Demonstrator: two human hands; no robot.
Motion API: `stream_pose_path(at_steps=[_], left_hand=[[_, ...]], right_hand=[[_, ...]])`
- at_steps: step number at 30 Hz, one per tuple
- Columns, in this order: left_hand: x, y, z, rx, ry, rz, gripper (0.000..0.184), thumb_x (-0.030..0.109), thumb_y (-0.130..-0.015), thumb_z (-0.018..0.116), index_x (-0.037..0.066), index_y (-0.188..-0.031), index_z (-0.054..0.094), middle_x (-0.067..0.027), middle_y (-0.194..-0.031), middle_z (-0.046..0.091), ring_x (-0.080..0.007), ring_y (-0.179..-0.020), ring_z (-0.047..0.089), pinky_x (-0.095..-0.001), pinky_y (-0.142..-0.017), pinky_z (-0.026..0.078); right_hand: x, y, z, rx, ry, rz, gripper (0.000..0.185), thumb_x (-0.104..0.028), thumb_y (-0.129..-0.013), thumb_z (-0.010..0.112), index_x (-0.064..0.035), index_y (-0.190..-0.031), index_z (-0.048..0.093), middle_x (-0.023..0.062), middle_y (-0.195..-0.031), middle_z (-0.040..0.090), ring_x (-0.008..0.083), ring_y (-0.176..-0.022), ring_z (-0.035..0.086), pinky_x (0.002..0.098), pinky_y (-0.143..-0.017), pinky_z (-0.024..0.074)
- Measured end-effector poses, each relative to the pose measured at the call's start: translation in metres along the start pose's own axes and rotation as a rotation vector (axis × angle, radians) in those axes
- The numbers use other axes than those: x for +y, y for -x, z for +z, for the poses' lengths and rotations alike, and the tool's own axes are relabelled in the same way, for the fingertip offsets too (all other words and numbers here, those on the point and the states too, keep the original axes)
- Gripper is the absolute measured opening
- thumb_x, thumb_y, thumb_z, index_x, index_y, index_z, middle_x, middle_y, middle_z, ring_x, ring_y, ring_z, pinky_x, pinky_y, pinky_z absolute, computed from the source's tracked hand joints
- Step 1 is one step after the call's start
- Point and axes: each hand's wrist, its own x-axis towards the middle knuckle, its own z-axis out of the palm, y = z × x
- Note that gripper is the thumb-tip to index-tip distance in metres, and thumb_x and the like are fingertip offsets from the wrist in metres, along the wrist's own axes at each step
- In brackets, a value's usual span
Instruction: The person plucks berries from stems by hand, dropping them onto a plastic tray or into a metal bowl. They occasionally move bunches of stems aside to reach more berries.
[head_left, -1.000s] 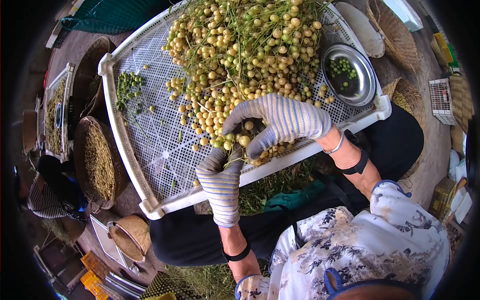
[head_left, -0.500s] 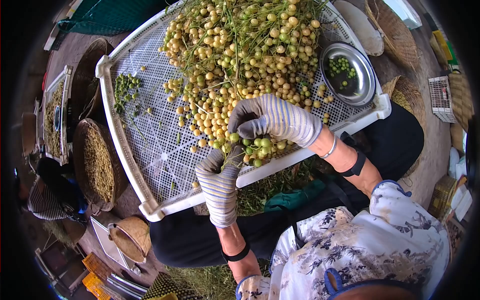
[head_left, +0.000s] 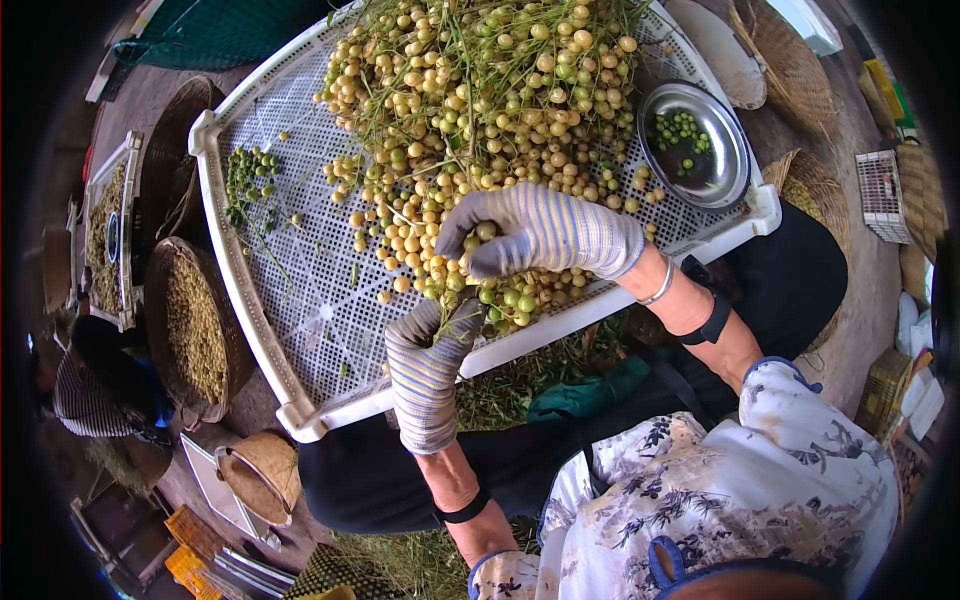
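A large heap of small round yellow fruits [head_left: 450, 90] on thin green stems covers much of a white perforated tray [head_left: 290, 290]. My left hand [head_left: 435, 365], in a striped knit glove with grey fingertips, pinches the stem of a sprig of green fruits [head_left: 518, 300] at the tray's near edge. Just above it is my right hand [head_left: 535, 235], gloved alike, its fingers curved and thumb apart, with yellow fruits visible in the gap. Whether a loose fruit touches its fingers is hard to see. A steel bowl [head_left: 735, 165] with several green fruits stands at the tray's right.
A small cluster of green fruits [head_left: 250, 180] lies on the tray's left part. Left of the tray stands a wicker basket of yellow fruits [head_left: 195, 335]; another person [head_left: 95, 395] in a striped top sits beyond it. A bucket-like basket [head_left: 262, 478] stands at lower left.
My right hand has shifted slightly left, and its thumb and fingers have spread apart. My left hand has moved a little down and left, still holding the stem.
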Motion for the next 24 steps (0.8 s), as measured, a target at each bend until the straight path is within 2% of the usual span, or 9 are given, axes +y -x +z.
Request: stream_pose_path(at_steps=[1,9,13,14,17,18,19,22,24], left_hand=[[-0.002,-0.001,0.000,-0.021,-0.017,0.001,0.019,0.010,-0.082,0.071,-0.002,-0.097,0.072,0.0020,-0.075,0.065,-0.0043,-0.068,0.053,-0.0216,-0.063,0.043],[-0.008,-0.001,-0.004,-0.102,0.051,-0.032,0.020,0.012,-0.081,0.073,-0.001,-0.096,0.072,0.0017,-0.075,0.065,-0.0036,-0.067,0.054,-0.0194,-0.063,0.043],[-0.002,0.000,-0.002,-0.137,0.099,-0.078,0.021,0.018,-0.083,0.073,0.001,-0.094,0.072,0.0045,-0.071,0.061,-0.0028,-0.063,0.050,-0.0193,-0.058,0.040],[-0.002,0.000,-0.004,-0.144,0.090,-0.104,0.021,0.020,-0.083,0.073,0.001,-0.092,0.072,0.0051,-0.069,0.060,-0.0026,-0.062,0.048,-0.0192,-0.058,0.039],[-0.004,-0.005,-0.002,-0.179,0.042,-0.061,0.022,0.023,-0.084,0.072,0.001,-0.087,0.070,0.0063,-0.065,0.055,-0.0023,-0.059,0.044,-0.0193,-0.055,0.035],[-0.006,-0.007,-0.002,-0.195,0.022,-0.027,0.023,0.024,-0.085,0.071,0.001,-0.085,0.070,0.0066,-0.063,0.054,-0.0022,-0.058,0.043,-0.0194,-0.054,0.034],[-0.009,-0.009,-0.002,-0.202,-0.004,-0.048,0.024,0.025,-0.083,0.072,0.002,-0.086,0.069,0.0057,-0.063,0.055,-0.0025,-0.056,0.044,-0.0191,-0.052,0.034],[-0.014,-0.009,-0.005,-0.230,-0.106,-0.104,0.025,0.027,-0.081,0.074,0.004,-0.088,0.068,0.0057,-0.060,0.054,-0.0029,-0.052,0.044,-0.0182,-0.048,0.030],[-0.008,-0.006,-0.003,-0.215,0.004,-0.161,0.024,0.027,-0.081,0.074,0.004,-0.087,0.068,0.0066,-0.059,0.051,-0.0026,-0.051,0.042,-0.0185,-0.047,0.028]], right_hand=[[-0.011,0.001,-0.001,-0.086,0.116,0.029,0.030,-0.025,-0.086,0.072,-0.0034,-0.106,0.067,0.0014,-0.090,0.068,0.0082,-0.082,0.060,0.0245,-0.076,0.0489],[0.014,0.003,0.008,0.102,-0.266,0.130,0.027,-0.024,-0.090,0.067,-0.0008,-0.102,0.067,0.0002,-0.084,0.067,0.0074,-0.074,0.058,0.0243,-0.071,0.0478],[0.003,0.001,-0.006,0.075,-0.450,0.146,0.029,-0.028,-0.091,0.065,-0.0015,-0.103,0.067,0.0010,-0.083,0.065,0.0072,-0.069,0.058,0.0223,-0.068,0.0480],[0.002,-0.001,-0.009,0.031,-0.387,0.154,0.033,-0.031,-0.090,0.067,-0.0025,-0.105,0.066,0.0033,-0.089,0.068,0.0110,-0.077,0.062,0.0255,-0.073,0.0502],[-0.016,-0.004,-0.004,-0.112,0.096,-0.114,0.034,-0.033,-0.087,0.070,-0.0048,-0.106,0.067,0.0054,-0.098,0.069,0.0158,-0.088,0.065,0.0300,-0.081,0.0509],[-0.015,-0.004,-0.003,-0.212,0.096,-0.039,0.051,-0.043,-0.079,0.075,-0.0052,-0.111,0.065,0.0025,-0.101,0.067,0.0149,-0.095,0.059,0.0298,-0.086,0.0487],[-0.008,-0.009,0.000,-0.308,0.080,-0.105,0.048,-0.038,-0.078,0.077,-0.0049,-0.110,0.066,0.0025,-0.101,0.067,0.0132,-0.095,0.060,0.0288,-0.088,0.0477],[-0.007,-0.003,0.002,-0.268,0.057,0.090,0.035,-0.028,-0.080,0.074,-0.0040,-0.106,0.068,0.0031,-0.098,0.069,0.0116,-0.093,0.061,0.0284,-0.088,0.0474],[-0.009,0.000,0.001,-0.231,-0.030,0.210,0.029,-0.024,-0.083,0.071,-0.0034,-0.104,0.069,0.0033,-0.097,0.069,0.0115,-0.092,0.062,0.0281,-0.088,0.0475]])
